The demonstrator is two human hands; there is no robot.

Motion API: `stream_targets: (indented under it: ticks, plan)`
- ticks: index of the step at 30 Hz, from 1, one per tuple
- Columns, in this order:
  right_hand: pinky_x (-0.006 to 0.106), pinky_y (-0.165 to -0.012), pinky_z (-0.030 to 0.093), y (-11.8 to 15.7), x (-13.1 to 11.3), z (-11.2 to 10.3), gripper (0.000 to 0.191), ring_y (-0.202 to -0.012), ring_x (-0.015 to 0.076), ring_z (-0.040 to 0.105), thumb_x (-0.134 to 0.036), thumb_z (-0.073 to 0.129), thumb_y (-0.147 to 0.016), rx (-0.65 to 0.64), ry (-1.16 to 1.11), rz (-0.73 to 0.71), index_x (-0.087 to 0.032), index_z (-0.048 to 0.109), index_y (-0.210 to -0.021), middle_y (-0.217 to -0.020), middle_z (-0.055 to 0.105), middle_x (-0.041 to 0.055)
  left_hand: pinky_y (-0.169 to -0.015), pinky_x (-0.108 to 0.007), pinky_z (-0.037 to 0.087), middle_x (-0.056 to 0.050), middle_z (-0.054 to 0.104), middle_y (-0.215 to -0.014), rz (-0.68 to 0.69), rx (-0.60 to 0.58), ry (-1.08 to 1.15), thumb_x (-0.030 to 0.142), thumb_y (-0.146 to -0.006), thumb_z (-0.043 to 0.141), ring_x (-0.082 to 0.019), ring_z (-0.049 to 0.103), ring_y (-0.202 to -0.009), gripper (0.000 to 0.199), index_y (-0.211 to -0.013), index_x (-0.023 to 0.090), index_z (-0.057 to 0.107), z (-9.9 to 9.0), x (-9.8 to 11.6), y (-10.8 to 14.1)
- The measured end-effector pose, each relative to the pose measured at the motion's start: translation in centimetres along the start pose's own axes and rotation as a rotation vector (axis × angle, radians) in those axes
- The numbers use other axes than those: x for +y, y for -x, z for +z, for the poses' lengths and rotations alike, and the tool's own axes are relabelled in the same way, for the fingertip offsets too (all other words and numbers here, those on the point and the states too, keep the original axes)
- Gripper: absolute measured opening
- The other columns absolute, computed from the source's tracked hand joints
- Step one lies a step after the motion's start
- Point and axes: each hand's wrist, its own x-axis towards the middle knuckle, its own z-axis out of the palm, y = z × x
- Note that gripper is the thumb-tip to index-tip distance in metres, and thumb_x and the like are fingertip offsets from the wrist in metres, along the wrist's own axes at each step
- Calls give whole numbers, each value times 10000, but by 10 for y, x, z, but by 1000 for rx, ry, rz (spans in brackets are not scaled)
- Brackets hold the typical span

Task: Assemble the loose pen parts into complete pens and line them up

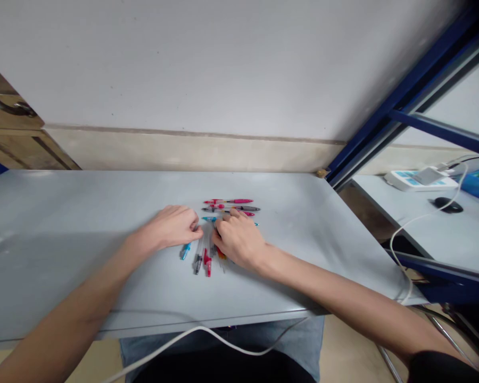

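My left hand [178, 226] is closed, thumb and fingertips together at the left side of a group of pens; whether it holds anything is hidden. Just below its fingertips lies a blue-clipped pen piece [186, 250]. Nearby are a black-clipped piece [198, 264] and a red-clipped piece [207, 263], both with clear barrels. My right hand [239, 239] reaches over the pens with curled fingers, covering some of them; its grip cannot be made out. Beyond it a pink-red pen [239, 201] and a grey-black pen [252, 208] lie crosswise. A blue pen [208, 218] is partly covered.
The pens lie on a grey table [83, 213] against a wall. A white cable [199, 328] hangs across the front edge. To the right, beyond a blue frame [383, 117], a second table bears a white power strip [419, 180] and a black mouse [448, 205].
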Motion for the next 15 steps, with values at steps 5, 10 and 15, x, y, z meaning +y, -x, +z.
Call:
stream_targets:
  ticks: [5, 10, 15]
  plan:
    - [388, -799, 453, -1, 0, -3, 246, -927, 307, 661, -213, 526, -951, 15, 41, 5, -149, 716, -810, -830, 757, 125, -565, -319, 172, 6, 435, -471, -4, -26, 12, 313, -734, 535, -142, 304, -453, 275, -496, 216, 436, -2, 1, 0]
    - [385, -816, 452, -2, -3, -5, 242, -929, 302, 674, -216, 528, -944, -24, 50, 19, -153, 721, -812, -822, 759, 131, -578, -310, 170, 25, 418, -464, -5, -37, 53, 314, -725, 551, -143, 309, -458, 250, -501, 224, 485, -3, 0, 2]
    - [384, -828, 461, -6, -6, -3, 271, -871, 283, 694, -222, 519, -950, -5, 54, 21, -141, 728, -796, -808, 758, 144, -559, -313, 189, 16, 440, -469, -17, -21, 31, 324, -729, 549, -153, 324, -464, 263, -503, 225, 457, -2, 2, 3]
